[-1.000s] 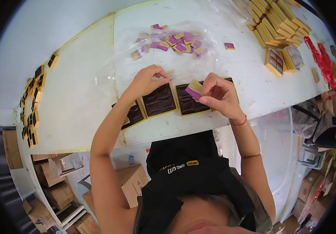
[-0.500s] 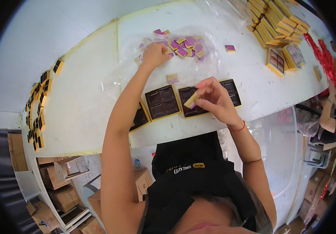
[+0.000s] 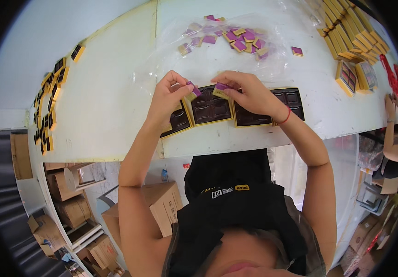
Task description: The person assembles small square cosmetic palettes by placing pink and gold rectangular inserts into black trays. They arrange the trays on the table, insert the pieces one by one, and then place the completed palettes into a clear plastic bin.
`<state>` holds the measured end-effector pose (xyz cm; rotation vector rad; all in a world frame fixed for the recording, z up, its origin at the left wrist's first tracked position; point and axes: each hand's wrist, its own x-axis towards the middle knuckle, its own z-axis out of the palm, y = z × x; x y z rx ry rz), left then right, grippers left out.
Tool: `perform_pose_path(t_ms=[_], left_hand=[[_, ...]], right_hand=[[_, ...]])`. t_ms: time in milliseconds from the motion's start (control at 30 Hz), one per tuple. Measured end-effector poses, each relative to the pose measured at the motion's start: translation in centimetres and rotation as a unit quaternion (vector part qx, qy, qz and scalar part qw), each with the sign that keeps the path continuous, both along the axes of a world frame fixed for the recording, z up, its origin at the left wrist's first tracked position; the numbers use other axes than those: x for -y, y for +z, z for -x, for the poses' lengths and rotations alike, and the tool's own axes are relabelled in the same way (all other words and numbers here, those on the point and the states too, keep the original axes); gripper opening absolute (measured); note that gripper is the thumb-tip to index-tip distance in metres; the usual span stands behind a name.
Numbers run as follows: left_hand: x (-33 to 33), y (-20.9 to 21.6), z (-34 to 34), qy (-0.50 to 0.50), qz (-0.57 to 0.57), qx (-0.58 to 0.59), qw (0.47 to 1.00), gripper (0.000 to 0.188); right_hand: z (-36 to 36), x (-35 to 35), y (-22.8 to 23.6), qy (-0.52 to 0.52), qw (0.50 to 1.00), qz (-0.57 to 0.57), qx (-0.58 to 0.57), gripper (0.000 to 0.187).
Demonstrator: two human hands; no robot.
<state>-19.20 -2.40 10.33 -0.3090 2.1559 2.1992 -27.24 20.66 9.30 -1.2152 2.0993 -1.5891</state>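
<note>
My left hand (image 3: 169, 99) pinches a small purple-and-yellow square packet (image 3: 192, 90) over the left dark compartment tray (image 3: 178, 123). My right hand (image 3: 247, 91) holds another purple-and-yellow packet (image 3: 220, 88) above the middle dark tray with gold rim (image 3: 210, 111). A third tray (image 3: 291, 99) lies to the right, partly under my right wrist. A pile of the same small packets (image 3: 236, 38) lies on clear plastic film farther back on the white table (image 3: 116, 101).
Stacks of yellow flat boxes (image 3: 346, 27) stand at the back right, two filled trays (image 3: 356, 76) beside them. Small dark-and-gold boxes (image 3: 49, 101) line the table's left edge. Cardboard cartons (image 3: 74, 203) sit on the floor below. Another person's arm (image 3: 392, 134) shows at the right.
My left hand came back from the packet pile with a packet and now sits over the trays. My right hand stayed over the middle tray with its packet.
</note>
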Motion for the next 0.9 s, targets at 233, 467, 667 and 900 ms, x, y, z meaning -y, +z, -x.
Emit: perform_pose_path(t_ms=[233, 467, 667, 900], left_hand=[[-1.8, -3.6, -2.9, 0.049, 0.151, -0.119, 0.980, 0.007], [-3.1, -3.5, -4.6, 0.022, 0.440, -0.188, 0.878, 0.011], [-3.3, -5.2, -6.0, 0.015, 0.521, -0.272, 0.809, 0.023], [-4.3, -5.3, -7.4, 0.001, 0.627, -0.291, 0.723, 0.048]], right_hand=[[0.7, 1.8, -1.7, -0.011, 0.996, -0.073, -0.056, 0.016], [0.3, 1.7, -1.9, -0.032, 0.967, -0.113, -0.227, 0.016], [-0.5, 1.2, -2.2, -0.033, 0.955, -0.151, -0.253, 0.017], [-2.9, 0.2, -2.4, -0.030, 0.899, -0.174, -0.401, 0.026]])
